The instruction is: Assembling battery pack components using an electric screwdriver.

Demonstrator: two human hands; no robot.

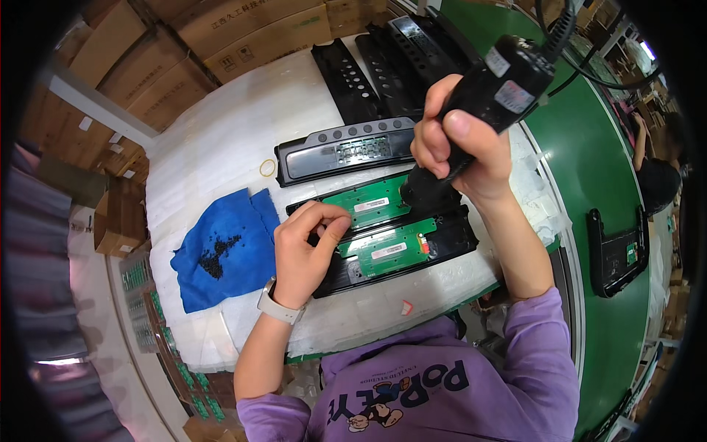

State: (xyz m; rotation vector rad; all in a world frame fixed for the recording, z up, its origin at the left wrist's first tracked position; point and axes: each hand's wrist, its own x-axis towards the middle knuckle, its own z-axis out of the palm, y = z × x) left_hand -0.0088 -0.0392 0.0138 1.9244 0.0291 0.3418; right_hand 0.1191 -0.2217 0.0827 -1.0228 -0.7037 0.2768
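My right hand (468, 144) is wrapped round a black electric screwdriver (504, 77), its cord rising from the top. The tool's lower end comes down at the right part of a green circuit board (342, 200) in a black plastic panel; its tip is hidden. My left hand (308, 239), a pale watch on its wrist, has thumb and fingers pinched together over that board's left part. Whatever they hold is too small to make out. Nearer me, a second green circuit board (405, 255) lies in another black panel (456, 234).
Small dark screws (215, 259) are heaped on a blue cloth (188, 283) at left. Beyond the boards lies a black panel with round buttons (309, 163); more black panels (342, 77) lie behind. Cartons (250, 44) line the back. A black frame (615, 283) and a person (655, 180) are at right.
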